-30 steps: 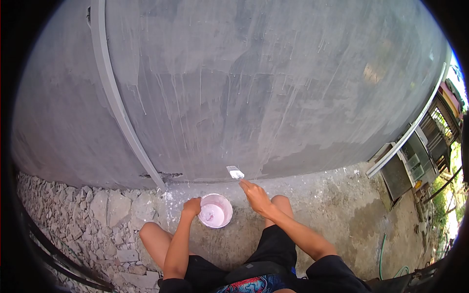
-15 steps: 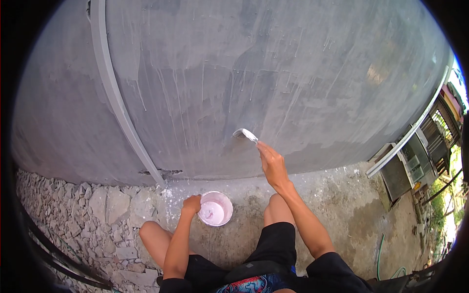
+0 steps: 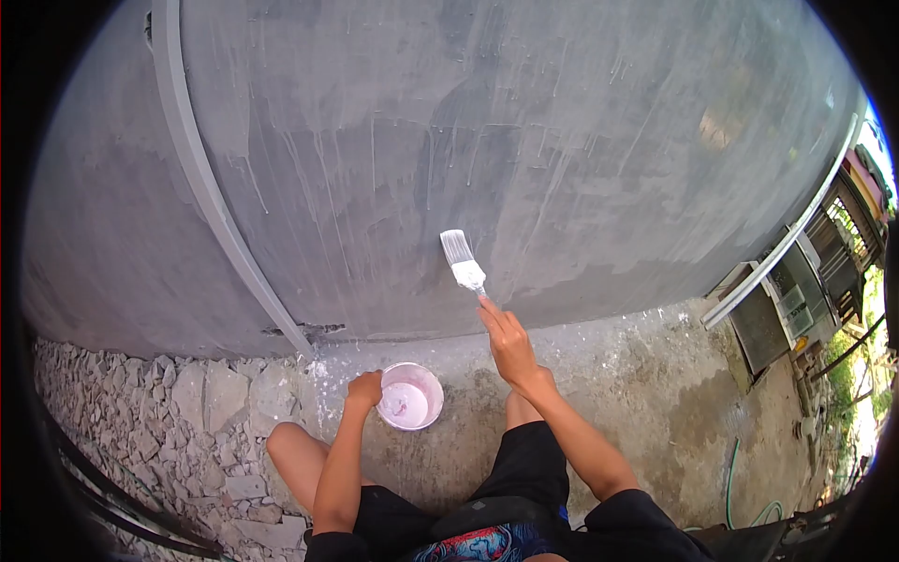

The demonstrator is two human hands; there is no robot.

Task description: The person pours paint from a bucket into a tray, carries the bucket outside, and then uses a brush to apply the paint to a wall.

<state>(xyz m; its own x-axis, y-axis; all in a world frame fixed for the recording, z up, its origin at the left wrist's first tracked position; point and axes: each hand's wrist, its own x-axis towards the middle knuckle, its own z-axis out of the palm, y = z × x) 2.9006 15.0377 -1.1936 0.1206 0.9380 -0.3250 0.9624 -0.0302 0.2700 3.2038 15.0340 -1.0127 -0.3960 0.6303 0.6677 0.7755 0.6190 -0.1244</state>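
My right hand (image 3: 510, 345) is closed round the handle of a paintbrush (image 3: 464, 260). The brush points up, its bristles and ferrule coated white, and it overlaps the grey wall (image 3: 375, 215) in front of me. Long drip marks and darker patches streak that wall. Down at the left, my left hand (image 3: 365, 388) grips the rim of a small whitish-pink bucket (image 3: 433, 386). Pale pinkish-white paint lies in the bottom of the bucket.
Broken stones and rubble (image 3: 169, 421) cover the ground at left. A grey pipe (image 3: 201, 178) runs down the wall there, and a white pipe (image 3: 787, 258) on the right. A green hose (image 3: 730, 487) lies on the stained concrete (image 3: 627, 403), and a framed panel (image 3: 763, 328) leans near the wall's end.
My right hand has come slightly down and left, and the brush has turned so its broad face shows. My left hand stays on the bucket; the view has shifted a little.
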